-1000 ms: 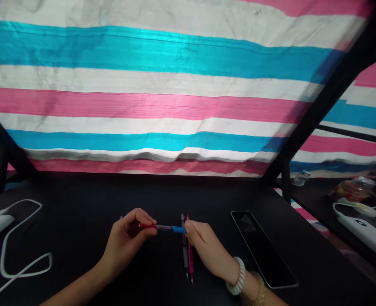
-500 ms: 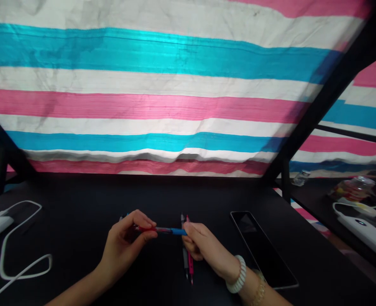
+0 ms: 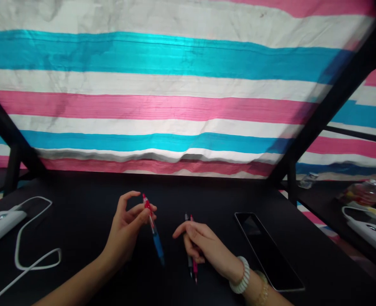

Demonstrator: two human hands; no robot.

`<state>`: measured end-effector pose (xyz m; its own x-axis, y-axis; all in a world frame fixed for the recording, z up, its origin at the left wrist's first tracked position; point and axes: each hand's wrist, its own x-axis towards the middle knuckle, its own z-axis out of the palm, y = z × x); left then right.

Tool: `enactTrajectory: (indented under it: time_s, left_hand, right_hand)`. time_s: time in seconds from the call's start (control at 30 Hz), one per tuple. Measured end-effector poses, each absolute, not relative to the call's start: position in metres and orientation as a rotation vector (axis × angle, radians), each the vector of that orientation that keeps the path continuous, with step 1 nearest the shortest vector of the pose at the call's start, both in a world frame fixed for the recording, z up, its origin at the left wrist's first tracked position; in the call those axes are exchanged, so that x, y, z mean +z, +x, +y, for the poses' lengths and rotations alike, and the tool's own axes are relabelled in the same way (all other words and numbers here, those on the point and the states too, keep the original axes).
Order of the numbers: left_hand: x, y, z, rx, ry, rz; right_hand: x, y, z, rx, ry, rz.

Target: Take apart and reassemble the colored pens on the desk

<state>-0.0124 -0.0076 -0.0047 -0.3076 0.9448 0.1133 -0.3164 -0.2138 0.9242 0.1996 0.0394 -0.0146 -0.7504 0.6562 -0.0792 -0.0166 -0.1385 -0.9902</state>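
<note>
A ballpoint pen (image 3: 156,241) with a red top and a blue lower barrel is pinched between the thumb and fingers of my left hand (image 3: 125,225). It slants, blue end down to the right, and my left index finger is raised off it. My right hand (image 3: 205,244) is apart from that pen, its index finger stretched out leftward and the other fingers loosely bent with nothing visible in them. Beneath my right hand lie a grey pen (image 3: 190,270) and a pink pen (image 3: 195,274), side by side; their middles are hidden by the fingers.
To the right, a black smartphone (image 3: 267,250) lies on the black table (image 3: 89,191). On the left are a white device (image 3: 3,225) and its looping white cable (image 3: 17,250). A striped sheet (image 3: 162,106) and black frame bars (image 3: 315,123) rise behind.
My right hand has let go of the pen's blue end. The pen has turned from level to steeply slanted in my left hand. The view has shifted slightly.
</note>
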Motion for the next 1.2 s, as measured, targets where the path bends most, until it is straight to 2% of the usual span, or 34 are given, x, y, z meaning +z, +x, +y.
enactTrajectory:
  time_s: [0.53,1.2]
  left_hand:
    - [-0.008,-0.015,-0.005,1.558,0.998,1.057]
    - [-0.002,-0.03,0.007,1.56,0.993,1.141]
  right_hand:
    - [-0.015,0.198,0.04,1.862,-0.783,-1.661]
    - [-0.016,0.2,0.042,1.841,-0.801,-1.634]
